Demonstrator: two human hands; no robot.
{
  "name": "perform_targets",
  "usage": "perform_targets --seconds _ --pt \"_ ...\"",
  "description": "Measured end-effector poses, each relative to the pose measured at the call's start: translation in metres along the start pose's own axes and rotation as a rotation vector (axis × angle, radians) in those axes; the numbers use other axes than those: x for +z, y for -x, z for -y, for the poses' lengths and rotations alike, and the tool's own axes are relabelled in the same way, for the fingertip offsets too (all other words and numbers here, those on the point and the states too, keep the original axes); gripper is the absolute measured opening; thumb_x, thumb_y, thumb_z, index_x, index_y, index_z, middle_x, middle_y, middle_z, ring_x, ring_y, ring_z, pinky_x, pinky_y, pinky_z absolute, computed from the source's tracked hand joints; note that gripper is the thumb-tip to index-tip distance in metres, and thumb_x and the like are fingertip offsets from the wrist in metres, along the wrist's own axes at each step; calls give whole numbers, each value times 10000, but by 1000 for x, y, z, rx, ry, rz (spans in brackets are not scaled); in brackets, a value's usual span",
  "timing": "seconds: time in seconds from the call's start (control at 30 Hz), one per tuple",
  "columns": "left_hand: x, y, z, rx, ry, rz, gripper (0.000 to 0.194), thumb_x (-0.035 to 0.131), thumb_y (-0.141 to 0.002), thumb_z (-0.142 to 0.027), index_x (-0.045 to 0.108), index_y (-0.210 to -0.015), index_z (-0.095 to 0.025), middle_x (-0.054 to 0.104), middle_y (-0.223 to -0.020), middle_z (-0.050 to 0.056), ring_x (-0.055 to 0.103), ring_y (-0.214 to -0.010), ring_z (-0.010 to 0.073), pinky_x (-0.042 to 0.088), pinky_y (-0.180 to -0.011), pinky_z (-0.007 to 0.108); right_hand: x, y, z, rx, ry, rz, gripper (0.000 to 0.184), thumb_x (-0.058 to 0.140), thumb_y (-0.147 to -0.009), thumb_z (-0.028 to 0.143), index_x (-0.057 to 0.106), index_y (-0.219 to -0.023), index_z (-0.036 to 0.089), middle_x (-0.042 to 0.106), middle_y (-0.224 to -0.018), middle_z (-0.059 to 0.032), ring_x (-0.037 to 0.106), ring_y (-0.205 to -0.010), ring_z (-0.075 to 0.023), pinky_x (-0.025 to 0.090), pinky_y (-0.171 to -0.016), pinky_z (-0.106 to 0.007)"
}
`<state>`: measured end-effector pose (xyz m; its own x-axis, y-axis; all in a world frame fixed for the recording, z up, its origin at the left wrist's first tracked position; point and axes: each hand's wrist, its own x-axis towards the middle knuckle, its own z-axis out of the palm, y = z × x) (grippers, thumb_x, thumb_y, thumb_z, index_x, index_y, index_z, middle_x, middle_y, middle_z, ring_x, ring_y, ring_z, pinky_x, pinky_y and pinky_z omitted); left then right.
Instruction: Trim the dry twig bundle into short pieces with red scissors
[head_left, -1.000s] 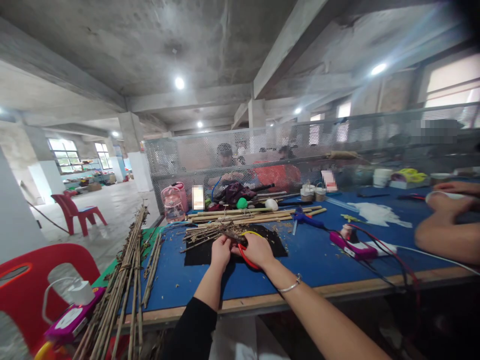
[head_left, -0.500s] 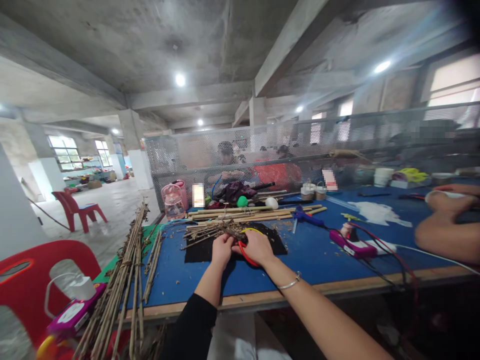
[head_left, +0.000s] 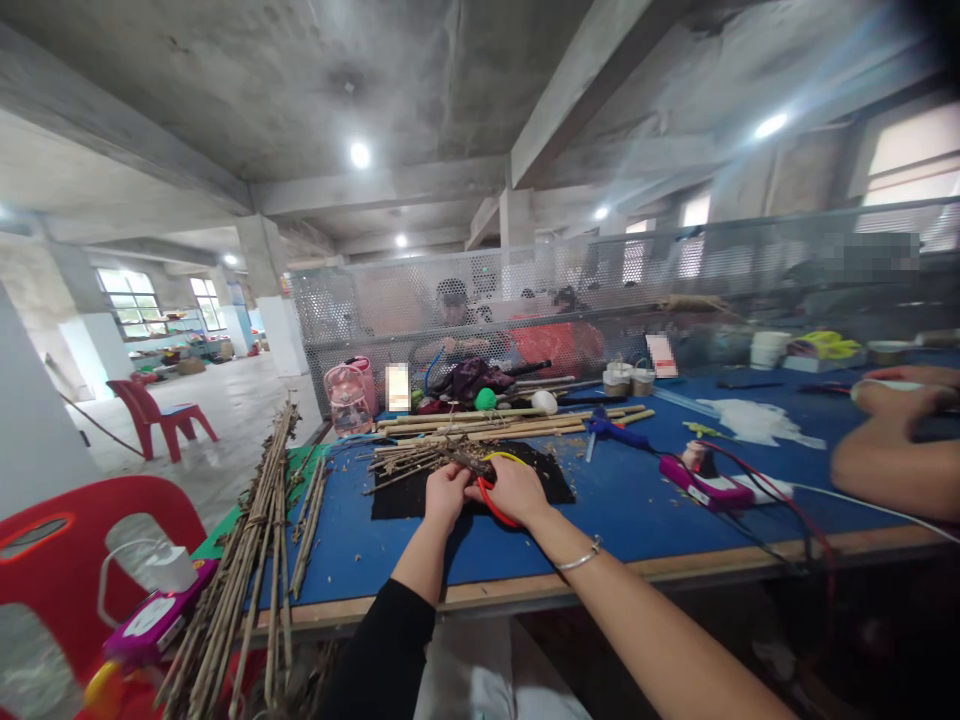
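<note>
My right hand (head_left: 519, 490) is wrapped round a pair of shears (head_left: 495, 506) with one red and one yellow handle. Close beside it, my left hand (head_left: 447, 492) pinches a thin dry twig (head_left: 466, 456), whose gripped end is hidden by the fingers. The blades are hard to tell from the dark twigs around them. Both hands are over a black mat (head_left: 401, 503), where a heap of cut dry twigs (head_left: 409, 460) and small debris lies just beyond the left hand.
Long dry stalks (head_left: 244, 560) lean over the left table edge. Thicker sticks (head_left: 517, 427) lie behind the mat. To the right are a blue glue gun (head_left: 619, 430), a purple power strip (head_left: 705, 485) with cables, and a co-worker's arm (head_left: 892, 450). A perforated metal screen (head_left: 405, 300) stands at the back.
Both hands stay almost in place, still close together at the twigs with the shears in the right one. The view has shifted very slightly.
</note>
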<state>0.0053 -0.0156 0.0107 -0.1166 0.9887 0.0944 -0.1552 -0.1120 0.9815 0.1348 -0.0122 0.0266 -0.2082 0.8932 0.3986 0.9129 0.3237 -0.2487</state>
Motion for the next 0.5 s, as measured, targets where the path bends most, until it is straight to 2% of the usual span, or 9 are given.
perform_targets --seconds 0.2,0.5 --pt "-4 -5 5 71 -70 -12 137 562 -678 -205 662 -738 -134 649 -642 32 542 -521 111 406 -465 191 3 0 -2 25 -10 39 560 458 -655 696 555 -913 208 653 -870 -76 601 -834 -226 394 -675 -294" --pt "-2 -3 3 22 -39 -9 153 549 -704 -228 651 -782 -144 649 -671 31 537 -501 99 402 -451 187 2 0 -1 68 20 118 565 409 -683 708 617 -866 216 662 -866 -102 613 -826 -237 407 -692 -294"
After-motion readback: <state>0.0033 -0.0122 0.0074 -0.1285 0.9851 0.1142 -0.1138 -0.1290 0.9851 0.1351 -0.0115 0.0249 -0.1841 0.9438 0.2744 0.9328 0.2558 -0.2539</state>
